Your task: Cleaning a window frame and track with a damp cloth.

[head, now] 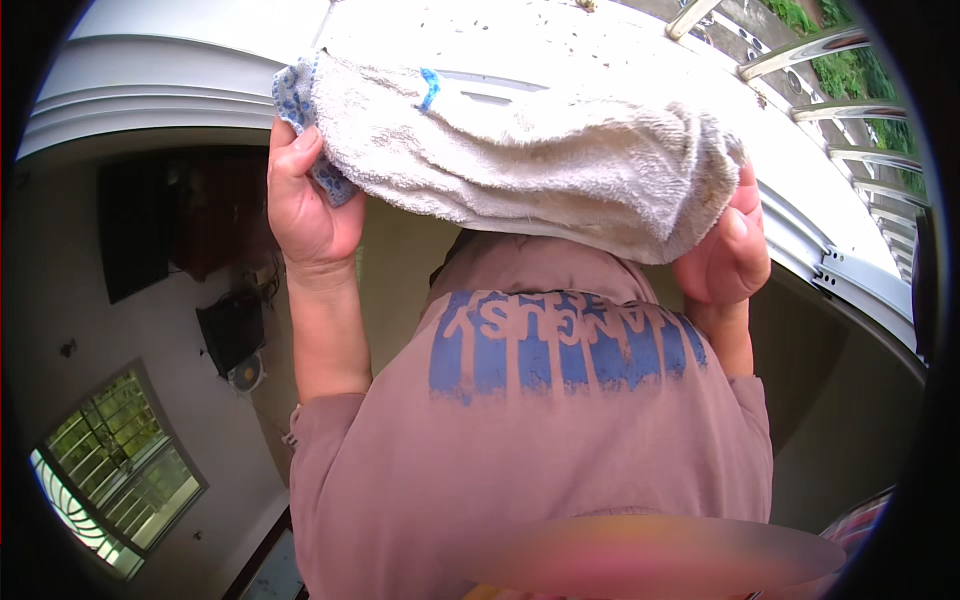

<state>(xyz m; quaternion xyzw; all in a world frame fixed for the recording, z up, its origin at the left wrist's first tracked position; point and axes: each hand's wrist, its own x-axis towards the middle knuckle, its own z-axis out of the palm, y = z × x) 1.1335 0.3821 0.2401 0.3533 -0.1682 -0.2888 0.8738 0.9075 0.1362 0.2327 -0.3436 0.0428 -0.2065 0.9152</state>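
A worn whitish terry towel (517, 150) is stretched sideways between both my hands, in front of a brightly lit window sill (600, 56). My left hand (315, 195) grips its left end, where a strip of blue-patterned cloth edging (296, 94) folds down past the thumb. At the right end, my right hand (727, 251) pinches the greyer, bunched corner, its fingers partly behind the cloth. A small bright blue mark (429, 90) shows near the towel's upper edge. The towel's lower edge hangs in loose folds over my shirt (540, 442).
Metal window bars (802, 52) run along the upper right, with greenery beyond. White window track (165, 82) borders the sill, which carries dark specks of debris. Inside the room, a fan (246, 371) and a barred window (120, 465) appear at left.
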